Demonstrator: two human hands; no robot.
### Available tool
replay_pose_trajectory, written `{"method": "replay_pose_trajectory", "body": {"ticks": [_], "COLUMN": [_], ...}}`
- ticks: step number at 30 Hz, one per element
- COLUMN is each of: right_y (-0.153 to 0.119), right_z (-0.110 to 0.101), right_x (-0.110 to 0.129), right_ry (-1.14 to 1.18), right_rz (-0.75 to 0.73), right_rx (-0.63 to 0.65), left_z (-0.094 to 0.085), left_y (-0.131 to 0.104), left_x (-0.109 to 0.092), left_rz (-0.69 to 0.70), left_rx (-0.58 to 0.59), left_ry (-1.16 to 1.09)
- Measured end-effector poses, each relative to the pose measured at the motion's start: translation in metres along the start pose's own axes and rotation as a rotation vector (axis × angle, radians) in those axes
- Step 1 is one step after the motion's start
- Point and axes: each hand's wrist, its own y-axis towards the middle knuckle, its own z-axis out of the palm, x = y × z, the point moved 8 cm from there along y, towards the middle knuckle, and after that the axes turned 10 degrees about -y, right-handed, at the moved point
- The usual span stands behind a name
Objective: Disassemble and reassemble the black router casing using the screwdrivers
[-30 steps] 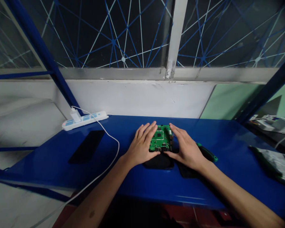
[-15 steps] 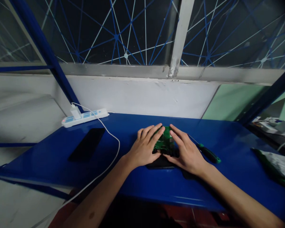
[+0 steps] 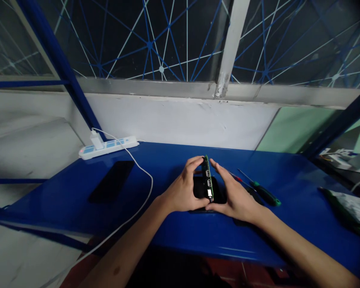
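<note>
A green circuit board [image 3: 209,180] stands on edge, its metal ports facing me, above a black tray-like case [image 3: 199,187] on the blue table. My left hand [image 3: 184,188] grips the board from the left, with fingertips at its top and the thumb at its lower end. On the right side, my right hand [image 3: 235,194] has its thumb at the board's lower end; its fingers are bent near the upper edge, and whether they touch it is unclear. A green-handled screwdriver [image 3: 267,193] and a red-tipped tool [image 3: 239,179] lie just right of my right hand.
On the blue table [image 3: 168,236], a dark flat phone-like object [image 3: 111,181] lies at left. Behind it is a white power strip [image 3: 109,147] with a white cable [image 3: 151,184] crossing the table. A silvery packet [image 3: 352,208] lies at right.
The board has been turned from face-up onto its edge, so its ports now show. More of the black case and the red-tipped tool are visible. My fingers have shifted around the board.
</note>
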Motion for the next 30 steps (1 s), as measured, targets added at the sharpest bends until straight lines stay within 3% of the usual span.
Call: {"method": "replay_pose_trajectory", "body": {"ticks": [6, 11, 30], "right_y": [-0.002, -0.002, 0.002], "right_z": [0.001, -0.001, -0.005], "right_x": [-0.004, -0.012, -0.015], "right_ry": [0.059, 0.106, 0.18], "right_rz": [0.011, 0.081, 0.127], "right_rx": [-0.024, -0.018, 0.0], "left_z": [0.013, 0.014, 0.012], "left_y": [-0.006, -0.008, -0.01], "left_x": [0.004, 0.007, 0.013], "left_rz": [-0.034, -0.064, -0.094], "left_rx": [0.104, 0.079, -0.006], "left_ry": [-0.026, -0.049, -0.068]}}
